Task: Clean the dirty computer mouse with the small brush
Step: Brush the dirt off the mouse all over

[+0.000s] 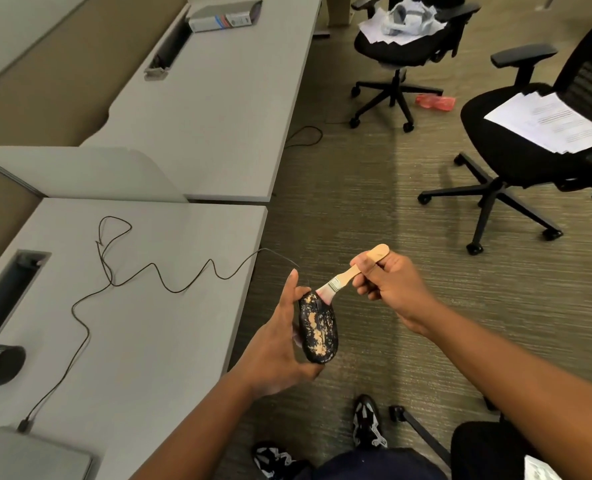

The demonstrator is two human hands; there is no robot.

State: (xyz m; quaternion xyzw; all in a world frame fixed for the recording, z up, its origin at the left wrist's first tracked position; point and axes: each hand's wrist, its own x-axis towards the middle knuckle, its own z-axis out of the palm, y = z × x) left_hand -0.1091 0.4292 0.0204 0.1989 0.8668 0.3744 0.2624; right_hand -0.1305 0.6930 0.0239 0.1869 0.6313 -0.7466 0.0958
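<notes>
head view: black mouse (318,329) crusted tan, seemingly dried.

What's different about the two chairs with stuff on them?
The far chair carries crumpled, messy papers; the near chair carries a flat, neat stack of sheets. The far chair shows whole, with all its wheeled legs; the near chair is cut off by the picture's right edge. Both are black office chairs with armrests, standing on the carpet.

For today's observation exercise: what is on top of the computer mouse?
Tan dirt patches cover the top of the mouse, and the brush bristles touch its front end. The left hand holds it from the side and below, hiding the underside.
</notes>
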